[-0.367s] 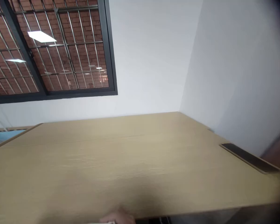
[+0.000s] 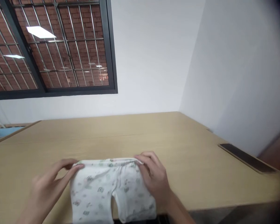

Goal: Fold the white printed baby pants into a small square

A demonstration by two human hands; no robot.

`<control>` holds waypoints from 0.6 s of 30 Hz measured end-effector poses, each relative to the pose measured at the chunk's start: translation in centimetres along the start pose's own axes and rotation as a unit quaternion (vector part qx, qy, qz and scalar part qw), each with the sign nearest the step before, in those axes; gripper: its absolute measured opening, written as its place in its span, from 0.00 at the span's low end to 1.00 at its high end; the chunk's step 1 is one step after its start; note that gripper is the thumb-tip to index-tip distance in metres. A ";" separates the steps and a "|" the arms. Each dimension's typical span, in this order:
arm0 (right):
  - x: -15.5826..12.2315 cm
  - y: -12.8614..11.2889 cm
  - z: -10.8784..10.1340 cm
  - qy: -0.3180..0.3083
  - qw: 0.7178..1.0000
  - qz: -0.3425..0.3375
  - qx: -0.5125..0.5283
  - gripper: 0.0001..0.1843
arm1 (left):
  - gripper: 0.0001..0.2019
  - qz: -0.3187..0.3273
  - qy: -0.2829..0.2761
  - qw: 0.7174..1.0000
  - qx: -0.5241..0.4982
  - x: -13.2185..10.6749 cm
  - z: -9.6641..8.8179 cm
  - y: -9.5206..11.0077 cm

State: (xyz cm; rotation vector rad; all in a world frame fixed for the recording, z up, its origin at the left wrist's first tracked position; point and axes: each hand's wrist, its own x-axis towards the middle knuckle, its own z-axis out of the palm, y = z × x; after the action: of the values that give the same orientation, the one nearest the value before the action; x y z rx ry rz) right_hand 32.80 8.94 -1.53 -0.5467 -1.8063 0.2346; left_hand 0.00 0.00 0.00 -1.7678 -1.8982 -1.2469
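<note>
A small pair of white baby trousers [image 2: 107, 189] with a faint printed pattern lies on the light wooden table [image 2: 189, 149], waistband away from me and legs toward the near edge. My left hand [image 2: 49, 186] pinches the left corner of the waistband with its fingertips. My right hand [image 2: 154, 177] grips the right corner of the waistband, fingers curled over the cloth.
A dark cable slot [image 2: 246, 157] is set into the table at the right, by the white wall. A window with a black frame and metal grille [image 2: 60, 46] shows a brick wall at the upper left. The table's near edge runs along the bottom right.
The trousers and both hands have come up into view onto the table; before, only a fingertip showed at the bottom edge.
</note>
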 end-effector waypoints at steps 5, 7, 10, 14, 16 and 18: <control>1.7 6.2 0.2 -0.057 0.996 0.028 -0.067 0.12 | 0.14 -0.005 -0.102 0.992 -0.074 3.9 7.7 1.0; 1.4 8.9 0.6 -0.112 0.987 0.058 -0.102 0.12 | 0.12 -0.026 -0.155 0.983 -0.092 4.5 11.1 0.2; 0.7 12.3 1.2 -0.182 0.968 0.076 -0.155 0.12 | 0.10 -0.034 -0.208 0.972 -0.103 4.8 15.5 -1.3; 0.1 15.9 2.0 -0.246 0.941 0.079 -0.219 0.12 | 0.09 -0.033 -0.217 0.971 -0.098 5.2 19.7 -2.8; 0.0 17.4 2.4 -0.266 0.928 0.081 -0.248 0.12 | 0.08 -0.023 -0.213 0.972 -0.095 5.4 21.2 -3.3; 0.1 18.8 2.8 -0.278 0.920 0.082 -0.265 0.11 | 0.08 -0.009 -0.211 0.973 -0.095 5.7 22.6 -3.9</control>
State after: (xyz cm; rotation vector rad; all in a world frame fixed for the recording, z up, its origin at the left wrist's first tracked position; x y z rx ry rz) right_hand 34.77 25.67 -10.29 -1.1023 -2.3972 -0.0009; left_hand 3.12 20.65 -11.04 -2.2720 -2.0709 -1.1608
